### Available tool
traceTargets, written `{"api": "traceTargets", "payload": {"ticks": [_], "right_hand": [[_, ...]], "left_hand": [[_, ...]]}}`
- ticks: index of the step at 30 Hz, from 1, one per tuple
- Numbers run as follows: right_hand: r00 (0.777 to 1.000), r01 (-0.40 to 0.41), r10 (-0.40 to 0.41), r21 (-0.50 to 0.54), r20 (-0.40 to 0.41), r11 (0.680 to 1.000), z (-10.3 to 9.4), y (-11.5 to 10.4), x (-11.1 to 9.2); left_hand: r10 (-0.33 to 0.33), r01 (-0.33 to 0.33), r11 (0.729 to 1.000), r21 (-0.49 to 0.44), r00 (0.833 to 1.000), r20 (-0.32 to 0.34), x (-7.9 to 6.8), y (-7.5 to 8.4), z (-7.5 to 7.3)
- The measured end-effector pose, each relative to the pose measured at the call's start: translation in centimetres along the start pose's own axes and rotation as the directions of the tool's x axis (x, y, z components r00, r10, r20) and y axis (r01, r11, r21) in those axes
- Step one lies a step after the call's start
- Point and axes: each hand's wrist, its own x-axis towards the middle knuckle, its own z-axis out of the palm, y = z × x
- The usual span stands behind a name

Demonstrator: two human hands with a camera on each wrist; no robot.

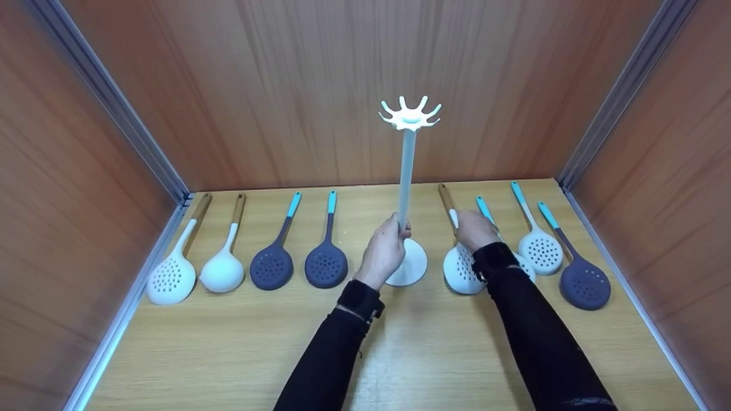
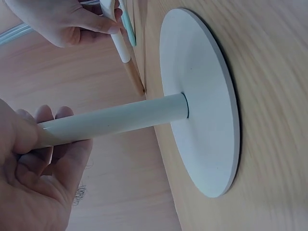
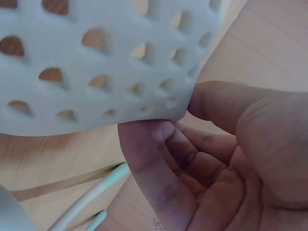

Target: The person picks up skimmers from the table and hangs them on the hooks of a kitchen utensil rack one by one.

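Observation:
My left hand (image 1: 381,251) grips the pale pole (image 1: 406,171) of a white utensil stand, fingers and thumb wrapped round it. Its crown of upturned hooks (image 1: 411,119) carries nothing. The round base (image 2: 202,110) sits on the table, as the left wrist view shows. To the right, my right hand (image 1: 476,229) pinches a white slotted skimmer (image 1: 460,271) with a brown handle at its neck, where the head begins. The perforated head (image 3: 110,62) fills the upper part of the right wrist view. Beneath my right forearm, a white skimmer with a turquoise handle (image 1: 484,206) is partly hidden.
Left of the stand lie a brown-handled white skimmer (image 1: 171,279), a white ladle (image 1: 223,272) and two dark skimmers (image 1: 272,266). At the right are another white skimmer (image 1: 540,251) and a dark one (image 1: 585,283). Wood-grain walls (image 1: 308,91) enclose the back and sides.

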Motion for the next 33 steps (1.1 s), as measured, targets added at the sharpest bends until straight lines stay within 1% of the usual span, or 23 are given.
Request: {"api": "traceTargets", "payload": {"ticks": [5,10,15,19,22,25,29,31,33], "right_hand": [[1.000,-0.006,0.005,0.017,0.013,1.000,-0.5,-0.2,-0.3],[1.000,0.001,-0.001,0.027,0.006,1.000,-1.2,-0.6,-0.6],[1.000,0.006,-0.005,0.033,-0.031,0.999,-2.0,-1.1,-0.9],[0.996,0.046,-0.043,0.048,-0.078,0.998,-2.6,-1.3,-1.2],[0.992,0.070,-0.063,0.064,-0.106,0.995,-2.9,-1.6,-1.3],[0.993,0.056,-0.046,0.093,-0.109,0.994,-3.2,-2.1,-1.4],[0.995,0.027,-0.015,0.123,-0.095,0.992,-3.9,-2.8,-1.5],[0.994,0.031,-0.017,0.133,-0.109,0.991,-4.1,-3.0,-1.7],[0.990,0.052,-0.033,0.141,-0.135,0.989,-4.3,-3.1,-1.9]], "left_hand": [[0.005,-0.006,1.000,-0.018,1.000,-0.020,0.0,-0.1,0.1],[0.015,-0.016,1.000,-0.015,0.999,-0.045,-0.2,-0.1,0.3],[0.009,-0.009,1.000,-0.002,0.997,-0.071,-0.3,-0.1,0.6],[0.003,-0.002,1.000,0.007,0.997,-0.077,-0.2,-0.1,0.9],[-0.015,0.016,1.000,0.011,0.997,-0.072,-0.2,0.0,1.0],[-0.041,0.041,0.999,0.009,0.997,-0.065,-0.1,0.0,1.0],[-0.054,0.055,0.998,0.014,0.996,-0.069,-0.1,0.0,1.1],[-0.049,0.051,0.999,0.019,0.996,-0.075,-0.2,0.0,1.1],[-0.046,0.048,0.999,0.023,0.996,-0.082,-0.2,0.1,1.1]]}}
